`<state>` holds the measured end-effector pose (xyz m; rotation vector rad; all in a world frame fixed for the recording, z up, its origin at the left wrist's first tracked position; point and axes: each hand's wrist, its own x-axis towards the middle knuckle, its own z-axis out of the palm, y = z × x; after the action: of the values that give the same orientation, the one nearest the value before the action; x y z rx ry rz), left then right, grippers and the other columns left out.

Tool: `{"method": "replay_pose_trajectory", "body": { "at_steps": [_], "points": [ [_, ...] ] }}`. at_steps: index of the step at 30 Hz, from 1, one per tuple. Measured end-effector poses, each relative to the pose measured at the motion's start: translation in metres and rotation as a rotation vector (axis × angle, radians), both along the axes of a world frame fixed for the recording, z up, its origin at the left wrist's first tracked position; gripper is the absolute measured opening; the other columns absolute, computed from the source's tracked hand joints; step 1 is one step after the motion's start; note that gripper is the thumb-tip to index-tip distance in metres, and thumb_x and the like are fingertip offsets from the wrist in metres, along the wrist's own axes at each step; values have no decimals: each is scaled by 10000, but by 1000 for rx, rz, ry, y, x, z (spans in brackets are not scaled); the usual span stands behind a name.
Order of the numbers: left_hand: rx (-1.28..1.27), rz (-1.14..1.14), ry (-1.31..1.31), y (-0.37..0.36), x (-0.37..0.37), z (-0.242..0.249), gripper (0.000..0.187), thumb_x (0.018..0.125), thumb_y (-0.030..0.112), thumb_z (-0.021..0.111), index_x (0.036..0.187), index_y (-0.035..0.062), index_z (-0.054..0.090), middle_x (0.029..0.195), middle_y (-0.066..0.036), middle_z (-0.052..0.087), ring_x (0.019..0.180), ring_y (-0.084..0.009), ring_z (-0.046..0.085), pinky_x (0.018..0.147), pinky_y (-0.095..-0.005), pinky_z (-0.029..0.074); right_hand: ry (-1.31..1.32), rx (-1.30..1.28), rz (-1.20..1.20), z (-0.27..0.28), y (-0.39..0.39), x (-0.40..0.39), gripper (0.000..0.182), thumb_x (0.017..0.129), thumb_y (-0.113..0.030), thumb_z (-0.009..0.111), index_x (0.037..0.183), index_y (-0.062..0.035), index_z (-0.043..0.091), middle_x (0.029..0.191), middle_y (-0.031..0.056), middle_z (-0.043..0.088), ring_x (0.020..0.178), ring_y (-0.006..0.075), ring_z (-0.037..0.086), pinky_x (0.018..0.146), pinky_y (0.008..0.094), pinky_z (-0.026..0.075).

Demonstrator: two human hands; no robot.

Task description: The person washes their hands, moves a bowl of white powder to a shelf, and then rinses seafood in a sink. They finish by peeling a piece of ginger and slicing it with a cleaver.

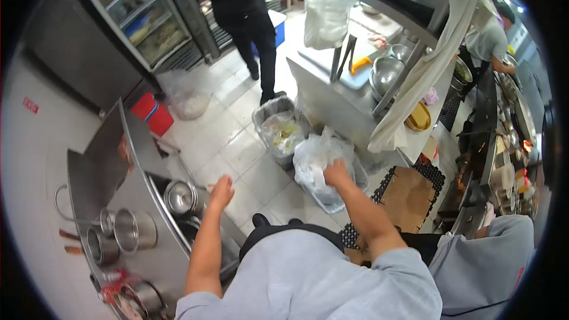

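Note:
My right hand point(336, 173) is closed at the upper right side of a white plastic bag point(313, 157), which sits in a grey bin on the tiled floor. The fingertips are partly hidden against the plastic. My left hand point(222, 191) is raised over the floor beside the steel sink counter, its fingers curled in; whether it holds anything small does not show. Just behind the bag stands another lined bin point(281, 127) with yellow-green scraps in it.
A person in black point(243, 12) stands beyond the bins. Steel pots point(135, 230) sit on the left counter point(169, 255). A red bucket point(152, 114) is on the floor. Cardboard point(406, 197) lies on a black mat. Two other people in grey are at the right.

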<state>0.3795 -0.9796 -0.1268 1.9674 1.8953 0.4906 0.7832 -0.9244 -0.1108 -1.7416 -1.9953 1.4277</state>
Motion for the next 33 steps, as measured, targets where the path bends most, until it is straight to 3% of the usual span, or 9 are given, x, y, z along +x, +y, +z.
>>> {"method": "replay_pose_trajectory", "body": {
  "at_steps": [1,3,6,11,14,17,18,31,33],
  "points": [
    [-46,93,-108,-3,-6,-6,125,738,88,577,814,37,492,774,-178,566,777,-345,566,705,-399,449,-471,181,96,-8,-22,10,342,814,-288,536,1027,-40,636,997,131,640,957,241,595,836,386,449],
    [-156,224,-242,-4,-30,-29,130,719,75,574,806,38,485,768,-178,569,787,-349,568,706,-399,448,273,-260,-633,-57,-39,30,331,793,-272,578,1003,-22,630,949,129,646,917,270,604,813,399,458],
    [-185,226,-289,15,-87,-65,92,717,53,560,788,37,502,756,-164,590,729,-291,599,651,-366,461,12,270,-677,-61,-51,62,297,793,-240,595,988,-18,623,957,146,631,940,305,584,834,391,450],
    [-287,238,-507,88,-117,-47,27,734,50,533,755,37,544,691,-93,595,649,-187,597,593,-309,459,47,1131,-1353,117,13,87,292,866,-118,536,1131,5,529,1171,180,494,1110,297,460,974,366,344],
    [-325,92,-493,139,-104,-22,70,747,76,514,720,25,552,689,-83,597,697,-173,599,642,-302,467,9,1423,-1423,186,61,99,399,868,-265,552,1191,-40,491,1138,143,548,1007,257,543,869,334,407],
    [-385,-66,-537,183,-78,-3,139,764,99,489,696,9,570,712,-83,609,746,-165,594,687,-295,462,-387,768,-1389,202,82,108,362,867,-279,545,1067,23,523,914,180,600,881,293,583,742,382,433],
    [-376,-148,-581,193,-66,3,137,766,88,483,708,8,577,719,-87,613,738,-166,590,684,-294,460,-371,987,-1320,175,85,113,409,881,-337,504,1053,33,513,813,199,611,799,357,598,722,400,434],
    [-224,-924,-852,208,197,166,220,850,119,528,1044,24,570,983,-88,602,917,-171,571,816,-292,449,-245,668,-1178,202,0,-32,310,860,-229,571,1041,23,577,914,200,607,820,299,585,731,353,452],
    [-355,-971,-939,197,235,170,276,856,126,534,1115,33,548,1054,-76,588,958,-168,555,845,-294,437,-224,996,-897,211,-10,-40,359,861,-304,566,1030,12,587,1012,204,579,925,313,558,802,372,433]
  ]
}}
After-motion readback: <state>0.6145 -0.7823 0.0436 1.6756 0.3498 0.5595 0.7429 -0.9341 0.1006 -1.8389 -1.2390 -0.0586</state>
